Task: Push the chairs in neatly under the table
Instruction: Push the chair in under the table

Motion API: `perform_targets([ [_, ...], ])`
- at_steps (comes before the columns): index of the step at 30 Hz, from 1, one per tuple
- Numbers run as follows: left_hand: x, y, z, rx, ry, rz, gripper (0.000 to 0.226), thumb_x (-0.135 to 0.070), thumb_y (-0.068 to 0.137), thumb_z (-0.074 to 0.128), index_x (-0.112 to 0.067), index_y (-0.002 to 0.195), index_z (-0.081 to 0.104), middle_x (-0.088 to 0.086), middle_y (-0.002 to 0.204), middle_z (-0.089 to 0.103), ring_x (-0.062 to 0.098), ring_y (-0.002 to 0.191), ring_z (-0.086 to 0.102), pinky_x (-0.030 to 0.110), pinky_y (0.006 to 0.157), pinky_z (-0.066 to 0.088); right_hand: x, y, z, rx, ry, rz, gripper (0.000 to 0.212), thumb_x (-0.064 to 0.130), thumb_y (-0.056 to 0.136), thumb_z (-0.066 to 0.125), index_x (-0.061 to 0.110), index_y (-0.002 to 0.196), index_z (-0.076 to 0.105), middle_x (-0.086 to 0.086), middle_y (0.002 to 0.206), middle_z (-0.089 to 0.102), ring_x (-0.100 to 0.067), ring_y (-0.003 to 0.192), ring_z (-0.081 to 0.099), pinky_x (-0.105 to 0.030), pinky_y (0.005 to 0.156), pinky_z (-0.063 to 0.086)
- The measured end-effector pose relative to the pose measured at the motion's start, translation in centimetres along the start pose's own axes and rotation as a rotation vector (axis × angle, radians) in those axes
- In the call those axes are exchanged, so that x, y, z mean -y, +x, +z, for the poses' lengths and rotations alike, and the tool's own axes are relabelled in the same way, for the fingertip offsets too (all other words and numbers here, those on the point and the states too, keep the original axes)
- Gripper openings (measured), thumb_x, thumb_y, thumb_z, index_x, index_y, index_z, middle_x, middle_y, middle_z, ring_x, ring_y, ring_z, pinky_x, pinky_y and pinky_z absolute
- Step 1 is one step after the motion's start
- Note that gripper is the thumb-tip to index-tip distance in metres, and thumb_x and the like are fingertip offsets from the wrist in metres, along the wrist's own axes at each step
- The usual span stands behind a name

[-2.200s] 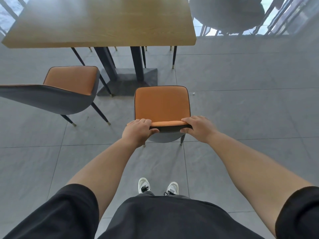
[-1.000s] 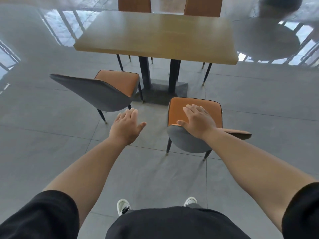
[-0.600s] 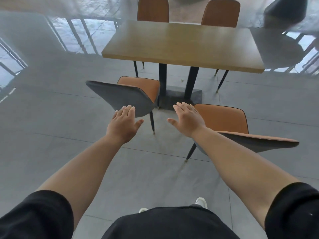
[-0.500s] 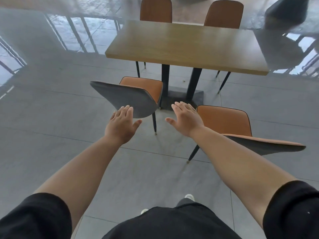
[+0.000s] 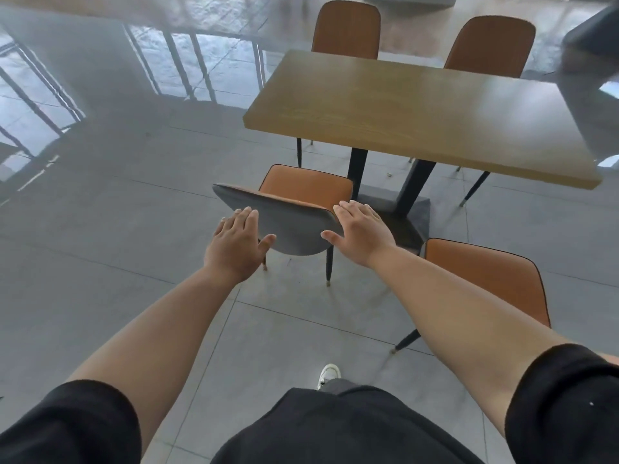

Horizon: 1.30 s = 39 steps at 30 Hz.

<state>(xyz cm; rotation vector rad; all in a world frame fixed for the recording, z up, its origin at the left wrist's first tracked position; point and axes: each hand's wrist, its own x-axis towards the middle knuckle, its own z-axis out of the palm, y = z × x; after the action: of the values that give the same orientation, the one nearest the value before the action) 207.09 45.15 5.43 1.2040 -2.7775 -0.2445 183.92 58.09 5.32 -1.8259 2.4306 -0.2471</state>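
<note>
A wooden table (image 5: 415, 115) stands on a dark pedestal base. In front of me a chair (image 5: 291, 226) with an orange seat and a grey back stands pulled out from the table's near left side. My left hand (image 5: 237, 246) and my right hand (image 5: 360, 231) reach to the two sides of its backrest with straight fingers; whether they touch it I cannot tell. A second orange chair (image 5: 485, 279) stands pulled out at the right, partly hidden under my right forearm.
Two more orange chairs, one (image 5: 346, 30) at the left and one (image 5: 490, 45) at the right, sit pushed in at the table's far side. The table base (image 5: 385, 200) lies beyond the near chair. Glossy grey tile floor (image 5: 100, 229) spreads to the left.
Both hands let go of the right chair's back and moved left and forward to the left chair's backrest. My view shifted left, so the table now lies at the right.
</note>
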Motion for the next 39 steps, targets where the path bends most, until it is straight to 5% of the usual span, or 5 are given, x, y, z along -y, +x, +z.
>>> perform_targets([
  [13,8.1,9.1,0.7,0.067,0.05,0.05,0.068,-0.052,0.096,0.035,-0.007,0.146,0.027,0.012,0.154,0.03,0.027,0.144,0.021,0.044,0.117,0.015,2.9,10.2,2.9,0.124,-0.006,-0.068,0.077,0.065,0.091,0.036,0.011,0.146,0.032,-0.009,0.152,0.035,-0.028,0.141,0.026,-0.043,0.114,0.018],
  [20,13.6,16.0,2.8,0.2,0.075,0.252,0.077,-0.062,0.093,0.032,-0.012,0.15,0.019,0.008,0.157,0.023,0.023,0.146,0.013,0.042,0.118,0.012,5.8,14.1,5.9,0.221,0.083,0.12,0.084,0.068,0.088,0.04,0.013,0.149,0.024,-0.007,0.155,0.03,-0.025,0.142,0.023,-0.042,0.115,0.017],
  [27,16.7,21.6,5.0,0.392,0.089,0.454,0.082,-0.069,0.09,0.028,-0.015,0.151,0.015,0.006,0.158,0.022,0.025,0.145,0.017,0.042,0.115,0.017,8.1,16.0,8.3,0.262,0.085,0.386,0.077,0.067,0.086,0.047,0.015,0.142,0.039,-0.004,0.144,0.045,-0.026,0.132,0.039,-0.044,0.107,0.03],
  [33,17.2,23.2,6.5,0.419,0.047,0.589,0.075,-0.067,0.091,0.027,-0.015,0.145,0.03,0.007,0.149,0.04,0.029,0.134,0.039,0.045,0.107,0.035,7.7,16.9,8.9,0.229,0.035,0.371,0.061,0.066,0.085,0.049,0.021,0.126,0.05,-0.001,0.124,0.059,-0.023,0.112,0.05,-0.039,0.092,0.036],
  [39,17.3,23.4,6.3,0.404,0.025,0.644,0.057,-0.061,0.094,0.029,-0.016,0.122,0.05,0.006,0.118,0.061,0.028,0.105,0.056,0.046,0.086,0.048,7.7,16.6,9.1,0.212,0.044,0.357,0.049,0.062,0.087,0.05,0.022,0.113,0.057,0.0,0.111,0.064,-0.024,0.099,0.055,-0.037,0.08,0.038],
])
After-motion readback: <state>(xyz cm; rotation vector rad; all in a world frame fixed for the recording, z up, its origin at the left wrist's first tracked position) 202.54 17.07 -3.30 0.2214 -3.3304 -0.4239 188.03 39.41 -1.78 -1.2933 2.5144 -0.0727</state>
